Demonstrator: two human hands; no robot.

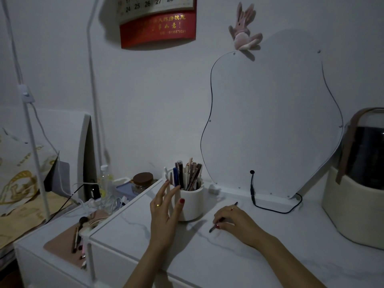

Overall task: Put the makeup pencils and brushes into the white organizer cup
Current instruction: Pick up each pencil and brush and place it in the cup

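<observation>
The white organizer cup (192, 201) stands on the white marble-patterned table top (239, 256), near its back left. Several pencils and brushes (188, 175) stand upright in it. My left hand (165, 213) is raised just left of the cup, fingers spread, thumb near the cup wall, holding nothing. To the right of the cup my right hand (230, 220) rests on the table, its fingers pinching a thin dark makeup pencil (223, 219) that lies slanted on the surface, its ends sticking out on both sides of the hand.
A wavy-edged mirror (270, 121) leans on the wall behind, with a black cable (270, 208) trailing on the table. A cream basket holding a dark container (353, 204) stands at the right. On the lower left stand lie several brushes (80, 233) on a pink mat, plus jars and a bottle.
</observation>
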